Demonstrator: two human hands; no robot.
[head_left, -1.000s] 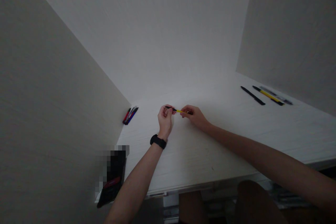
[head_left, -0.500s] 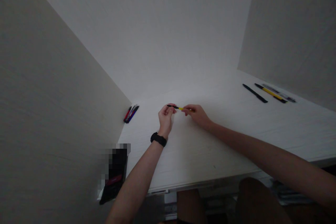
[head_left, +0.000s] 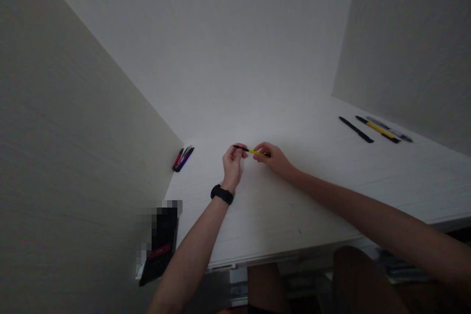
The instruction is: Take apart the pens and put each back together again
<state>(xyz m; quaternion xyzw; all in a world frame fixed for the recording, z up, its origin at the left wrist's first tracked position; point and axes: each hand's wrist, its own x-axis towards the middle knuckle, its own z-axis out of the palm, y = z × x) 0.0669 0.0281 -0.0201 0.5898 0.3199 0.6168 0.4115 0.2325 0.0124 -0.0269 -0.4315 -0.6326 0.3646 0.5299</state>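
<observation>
White desk point(head_left: 294, 221), yellow-and-black pen point(head_left: 251, 151) held crosswise

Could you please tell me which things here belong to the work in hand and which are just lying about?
In use: left hand, right hand, yellow-and-black pen held between them.

Lying about: red and blue pens, black pen, yellow pen, grey pen, black case.

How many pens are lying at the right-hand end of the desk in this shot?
3. A black pen lies nearest the person, then a yellow-and-black pen, then a grey pen, side by side; another could be hidden behind them.
</observation>
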